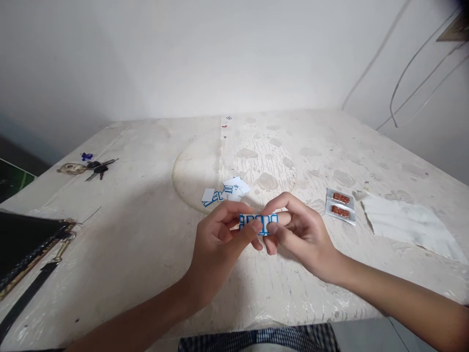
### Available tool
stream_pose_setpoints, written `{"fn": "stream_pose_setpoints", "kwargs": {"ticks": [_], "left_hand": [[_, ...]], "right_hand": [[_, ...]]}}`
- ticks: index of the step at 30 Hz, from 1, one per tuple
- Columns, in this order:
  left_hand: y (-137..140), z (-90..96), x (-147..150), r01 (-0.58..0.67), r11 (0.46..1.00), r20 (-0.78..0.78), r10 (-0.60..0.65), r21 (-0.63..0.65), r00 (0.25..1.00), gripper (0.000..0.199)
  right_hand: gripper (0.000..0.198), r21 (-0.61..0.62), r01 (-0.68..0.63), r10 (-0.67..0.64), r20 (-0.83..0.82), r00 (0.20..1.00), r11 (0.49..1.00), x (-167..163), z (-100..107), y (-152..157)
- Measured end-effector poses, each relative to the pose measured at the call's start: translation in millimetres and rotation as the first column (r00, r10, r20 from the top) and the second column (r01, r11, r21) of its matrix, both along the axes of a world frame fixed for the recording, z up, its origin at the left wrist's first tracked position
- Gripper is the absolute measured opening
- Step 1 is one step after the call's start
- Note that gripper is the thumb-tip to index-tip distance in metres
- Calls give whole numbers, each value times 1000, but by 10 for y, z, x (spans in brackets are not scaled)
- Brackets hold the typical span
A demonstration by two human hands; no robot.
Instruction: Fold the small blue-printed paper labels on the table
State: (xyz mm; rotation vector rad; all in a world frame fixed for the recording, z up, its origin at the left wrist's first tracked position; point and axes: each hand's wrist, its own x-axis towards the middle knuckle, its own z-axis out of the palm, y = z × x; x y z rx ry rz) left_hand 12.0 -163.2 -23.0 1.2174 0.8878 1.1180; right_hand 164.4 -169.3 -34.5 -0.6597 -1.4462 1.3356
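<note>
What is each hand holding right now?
Left hand: closed, pinching a blue-and-white rectangular paper-like strip.
Right hand: closed, pinching the same strip, nearer its right end.

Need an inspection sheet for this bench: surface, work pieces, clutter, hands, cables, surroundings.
Surface: pale covered table, wrinkled, with grey blotches and scattered specks.
Job's things: blue-and-white piece held up; a small pile of similar pieces on the table beyond it, some overlapping.
Clutter: keys and a dark bag at left; silver pack with two reddish-brown items, and a white sheet, cloth or paper unclear, at right.
Hands: left hand and right hand both grip the piece, thumbs on its near face.
Cables: thin lines at the right wall; ends not visible.
Surroundings: white wall behind; checked fabric at the near edge.
</note>
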Motion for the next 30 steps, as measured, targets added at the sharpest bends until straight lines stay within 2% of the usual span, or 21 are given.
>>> {"fn": "stream_pose_setpoints", "kwargs": {"ticks": [15,22,30], "left_hand": [[-10,9,13,-36,998,-3,36,48,999,18],[-20,-45,-20,14,979,-68,0,203,998,30],[-24,-107,-15,-49,911,-115,104,408,988,31]], "right_hand": [[5,4,15,-15,-59,998,1000,-9,-35,11],[5,-120,-46,31,-126,992,992,52,-18,35],[4,-119,-83,62,-170,984,989,56,-12,45]]}}
